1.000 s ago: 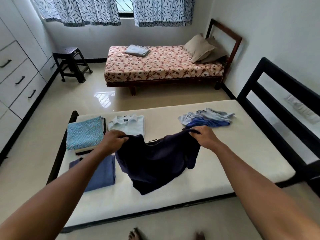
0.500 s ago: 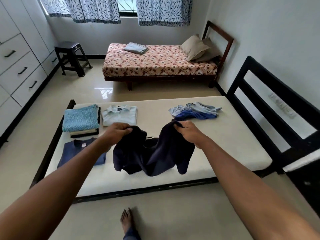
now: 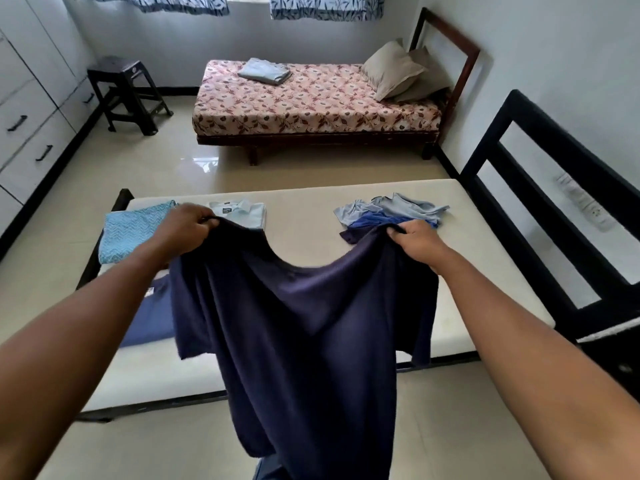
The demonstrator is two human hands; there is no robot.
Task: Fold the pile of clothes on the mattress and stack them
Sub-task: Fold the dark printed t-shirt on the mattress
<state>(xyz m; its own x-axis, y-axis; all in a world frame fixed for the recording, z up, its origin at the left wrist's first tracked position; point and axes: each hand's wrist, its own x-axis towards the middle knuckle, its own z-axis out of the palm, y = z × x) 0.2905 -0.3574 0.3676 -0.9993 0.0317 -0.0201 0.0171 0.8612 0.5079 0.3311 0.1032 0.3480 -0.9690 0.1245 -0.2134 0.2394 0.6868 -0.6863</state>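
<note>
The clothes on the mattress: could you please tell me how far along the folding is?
Done: a teal patterned piece, a pale collared shirt and a blue T-shirt lie folded at the left of the mattress. In hand: the left hand and right hand hold the navy shirt up, unfolded. Left: that shirt, the crumpled pile near the right hand, and probably stacking.

you held the navy shirt (image 3: 304,323) up over the mattress (image 3: 311,209), your left hand (image 3: 183,226) gripping one top corner and your right hand (image 3: 415,237) the other, the cloth hanging open between them. folded clothes (image 3: 131,233) lay at the mattress's left end. a small unfolded pile (image 3: 391,209) sat just beyond your right hand.
</note>
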